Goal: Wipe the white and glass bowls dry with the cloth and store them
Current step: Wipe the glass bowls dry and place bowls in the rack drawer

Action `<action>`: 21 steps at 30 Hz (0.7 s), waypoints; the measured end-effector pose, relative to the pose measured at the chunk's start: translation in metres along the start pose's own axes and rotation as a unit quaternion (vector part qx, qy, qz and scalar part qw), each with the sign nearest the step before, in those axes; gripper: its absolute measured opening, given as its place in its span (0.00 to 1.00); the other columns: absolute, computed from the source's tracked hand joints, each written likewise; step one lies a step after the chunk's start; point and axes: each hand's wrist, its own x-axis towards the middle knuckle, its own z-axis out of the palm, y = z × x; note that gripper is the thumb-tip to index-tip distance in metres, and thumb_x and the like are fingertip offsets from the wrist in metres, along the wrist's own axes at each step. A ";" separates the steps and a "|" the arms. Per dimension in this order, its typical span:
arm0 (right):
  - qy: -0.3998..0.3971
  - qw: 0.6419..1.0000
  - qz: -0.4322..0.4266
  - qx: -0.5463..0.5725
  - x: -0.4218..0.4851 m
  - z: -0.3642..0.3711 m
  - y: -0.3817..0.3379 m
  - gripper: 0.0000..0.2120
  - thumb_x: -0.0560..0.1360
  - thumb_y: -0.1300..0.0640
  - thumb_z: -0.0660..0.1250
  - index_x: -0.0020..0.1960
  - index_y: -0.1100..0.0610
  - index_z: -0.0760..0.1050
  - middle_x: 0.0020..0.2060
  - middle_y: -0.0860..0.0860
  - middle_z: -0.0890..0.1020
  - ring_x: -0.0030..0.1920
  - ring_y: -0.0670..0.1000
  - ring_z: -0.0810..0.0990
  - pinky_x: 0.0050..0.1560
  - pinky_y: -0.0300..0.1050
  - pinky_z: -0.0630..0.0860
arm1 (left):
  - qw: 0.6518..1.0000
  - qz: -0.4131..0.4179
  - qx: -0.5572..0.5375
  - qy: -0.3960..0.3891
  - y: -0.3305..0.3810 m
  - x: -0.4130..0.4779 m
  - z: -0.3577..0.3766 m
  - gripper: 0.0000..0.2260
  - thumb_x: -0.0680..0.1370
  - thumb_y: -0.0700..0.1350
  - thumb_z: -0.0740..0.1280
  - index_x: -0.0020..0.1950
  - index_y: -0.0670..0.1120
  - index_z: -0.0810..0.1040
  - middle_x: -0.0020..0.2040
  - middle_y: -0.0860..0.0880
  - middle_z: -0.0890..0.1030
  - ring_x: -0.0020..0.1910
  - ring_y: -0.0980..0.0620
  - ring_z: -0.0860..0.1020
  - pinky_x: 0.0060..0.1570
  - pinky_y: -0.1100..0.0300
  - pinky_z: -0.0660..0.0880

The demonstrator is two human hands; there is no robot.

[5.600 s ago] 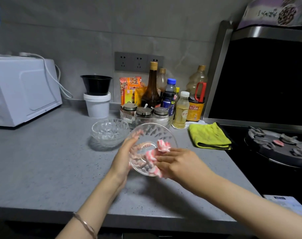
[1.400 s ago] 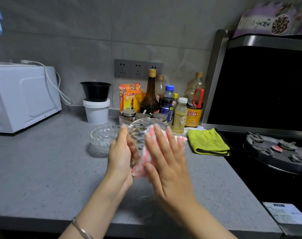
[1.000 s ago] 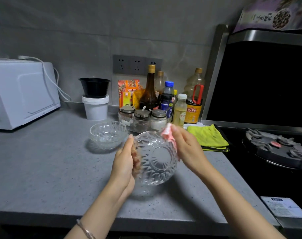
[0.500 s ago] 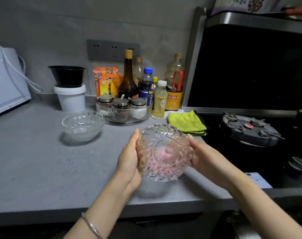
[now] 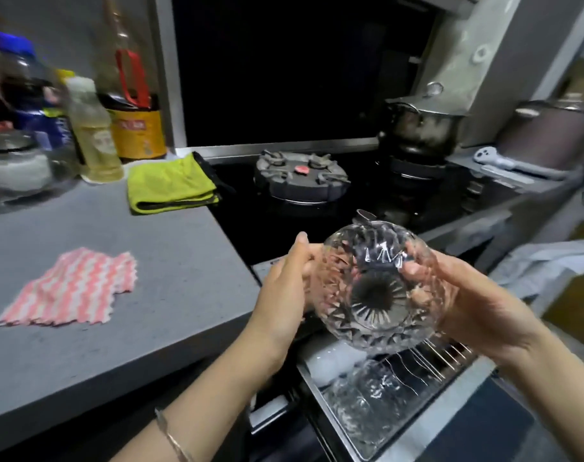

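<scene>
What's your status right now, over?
Left hand and right hand both grip glass bowl. Bowl held above open rack drawer. Pink cloth lies on counter. Other glassware in rack below.

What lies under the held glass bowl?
Below the glass bowl, held by left hand and right hand, a pulled-out wire rack holds clear glassware and a white dish. The bowl hides part of the rack.

Grey countertop [image 5: 190, 248] beside black stove [image 5: 300, 178], dim light.
</scene>
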 end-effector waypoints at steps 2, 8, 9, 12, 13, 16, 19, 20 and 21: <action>0.055 0.998 0.008 -0.008 -0.020 -0.036 -0.003 0.34 0.47 0.46 0.85 0.51 0.54 0.83 0.43 0.53 0.82 0.39 0.49 0.82 0.44 0.44 0.76 | 0.998 0.012 0.030 -0.045 -0.020 0.004 0.024 0.20 0.79 0.57 0.50 0.58 0.51 0.78 0.52 0.51 0.84 0.50 0.56 0.81 0.49 0.61 0.78; 0.205 0.976 0.065 -0.019 -0.053 -0.131 0.013 0.34 0.38 0.48 0.86 0.43 0.55 0.85 0.35 0.51 0.84 0.31 0.44 0.81 0.32 0.33 0.78 | 0.971 -0.004 0.196 -0.138 -0.122 0.019 0.063 0.21 0.72 0.66 0.48 0.61 0.65 0.70 0.59 0.66 0.75 0.57 0.71 0.72 0.59 0.71 0.66; 0.215 0.974 0.075 -0.016 -0.054 -0.146 0.020 0.34 0.38 0.49 0.86 0.43 0.55 0.85 0.34 0.51 0.84 0.31 0.44 0.81 0.31 0.32 0.77 | 0.960 -0.006 0.237 -0.148 -0.142 0.023 0.068 0.23 0.72 0.66 0.48 0.63 0.64 0.70 0.62 0.67 0.74 0.60 0.72 0.69 0.60 0.74 0.63; 0.222 0.969 0.108 -0.022 -0.047 -0.183 0.040 0.34 0.39 0.49 0.86 0.44 0.55 0.86 0.40 0.52 0.85 0.35 0.45 0.82 0.38 0.34 0.78 | 0.895 0.021 0.404 -0.187 -0.196 0.034 0.076 0.29 0.74 0.65 0.44 0.73 0.60 0.60 0.71 0.65 0.61 0.69 0.69 0.56 0.65 0.76 0.47; 0.222 0.967 0.120 -0.021 -0.042 -0.192 0.045 0.34 0.39 0.49 0.86 0.44 0.56 0.86 0.40 0.52 0.85 0.35 0.45 0.82 0.38 0.34 0.78 | 0.865 0.036 0.457 -0.206 -0.211 0.035 0.077 0.29 0.74 0.66 0.42 0.75 0.60 0.55 0.72 0.66 0.55 0.71 0.67 0.51 0.67 0.74 0.42; 0.207 0.964 0.167 -0.020 -0.018 -0.215 0.060 0.23 0.53 0.55 0.83 0.46 0.60 0.84 0.40 0.53 0.85 0.31 0.46 0.80 0.32 0.34 0.79 | 0.793 0.066 0.557 -0.239 -0.251 0.038 0.080 0.31 0.74 0.68 0.36 0.76 0.62 0.47 0.74 0.64 0.43 0.75 0.59 0.38 0.72 0.57 0.33; 0.198 0.952 0.231 -0.027 0.012 -0.229 0.080 0.13 0.67 0.61 0.68 0.51 0.62 0.80 0.39 0.54 0.85 0.30 0.47 0.82 0.28 0.36 0.77 | 0.724 0.073 0.633 -0.263 -0.284 0.045 0.081 0.26 0.79 0.67 0.44 0.75 0.60 0.57 0.76 0.56 0.57 0.76 0.47 0.52 0.70 0.44 0.44; 0.193 0.948 0.250 -0.028 0.022 -0.239 0.091 0.13 0.68 0.62 0.67 0.52 0.61 0.79 0.40 0.54 0.85 0.31 0.47 0.83 0.29 0.36 0.77 | 0.703 0.075 0.657 -0.262 -0.296 0.046 0.082 0.25 0.79 0.66 0.48 0.74 0.59 0.61 0.75 0.54 0.63 0.74 0.44 0.58 0.68 0.43 0.49; 0.186 0.945 0.266 -0.031 0.029 -0.242 0.098 0.14 0.68 0.61 0.67 0.54 0.61 0.78 0.43 0.55 0.86 0.33 0.48 0.84 0.29 0.37 0.77 | 0.692 0.077 0.669 -0.261 -0.303 0.045 0.081 0.25 0.79 0.66 0.49 0.74 0.58 0.63 0.73 0.53 0.66 0.73 0.43 0.62 0.66 0.41 0.52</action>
